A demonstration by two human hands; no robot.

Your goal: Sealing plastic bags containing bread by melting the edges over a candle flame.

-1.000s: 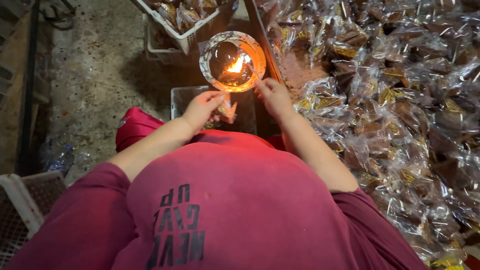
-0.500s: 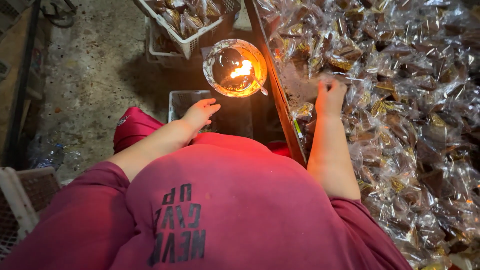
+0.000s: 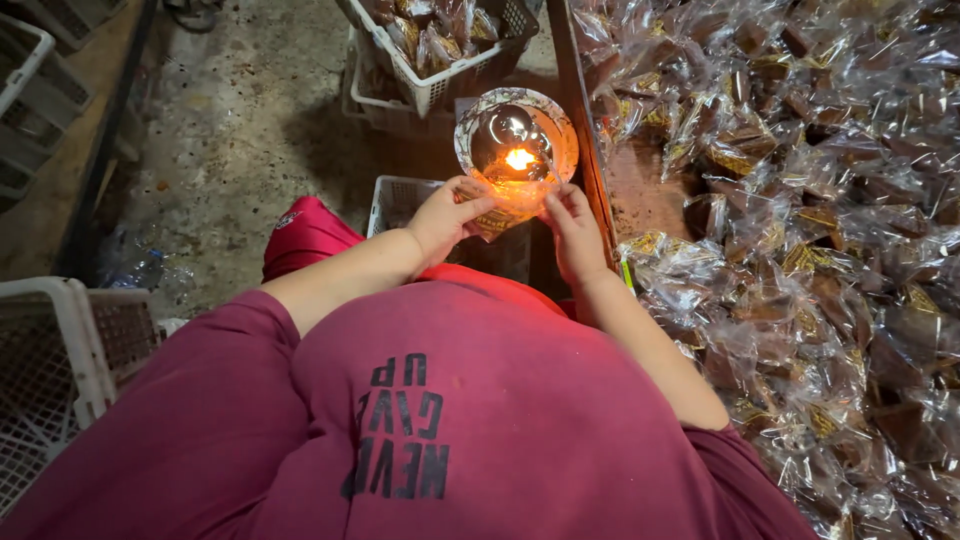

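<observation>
A small clear plastic packet (image 3: 497,215) with brown contents was held at the flame by both hands.

The packet was pinched between the fingers of the left hand (image 3: 447,215) and the right hand (image 3: 570,232), both closed on its edges, its upper edge just beneath the small flame in the round patterned bowl lamp (image 3: 515,145). Whether that edge was sealed could not be told. Right of the grip, a large heap of clear wrapped brown packets (image 3: 790,230) lay on the wooden table (image 3: 640,180). Beyond the grip, a white plastic lattice basket (image 3: 440,45) held more packets; another white crate (image 3: 395,200) sat just below the left hand. As judged from the heap, much was left to handle.
</observation>
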